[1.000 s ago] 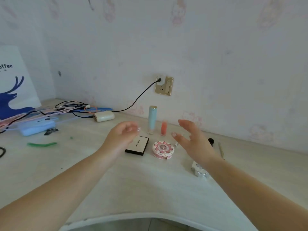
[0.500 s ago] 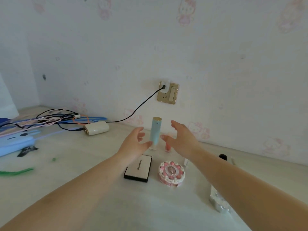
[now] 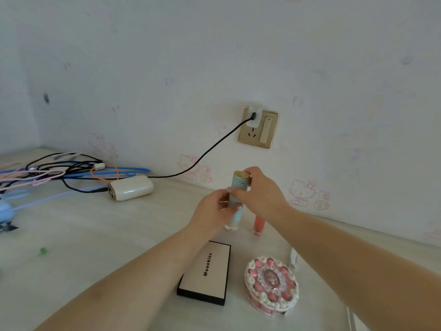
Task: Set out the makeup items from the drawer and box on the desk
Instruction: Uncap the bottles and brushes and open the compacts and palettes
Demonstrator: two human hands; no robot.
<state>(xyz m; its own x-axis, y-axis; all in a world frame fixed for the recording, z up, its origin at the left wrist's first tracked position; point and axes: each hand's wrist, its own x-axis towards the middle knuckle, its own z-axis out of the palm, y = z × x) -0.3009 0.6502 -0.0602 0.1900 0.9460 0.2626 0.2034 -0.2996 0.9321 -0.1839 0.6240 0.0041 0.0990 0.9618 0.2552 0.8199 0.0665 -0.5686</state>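
Makeup items sit on the pale desk [image 3: 100, 247]: nearest, a flat rectangular Mooekiss palette [image 3: 205, 275], its long axis running away from the viewer, beside a round cake-shaped compact [image 3: 270, 285]. Farther back, the left hand [image 3: 213, 212] and right hand [image 3: 260, 194] both grasp a pale-blue tube [image 3: 236, 199], upright and slightly tilted, gold cap uppermost, beside a standing coral gloss tube [image 3: 259, 224].

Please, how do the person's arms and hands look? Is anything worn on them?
Both forearms are bare: no sleeves, watch or bracelets in view. No rings show on the left hand or right hand. Fingernails are light, pale-polished.
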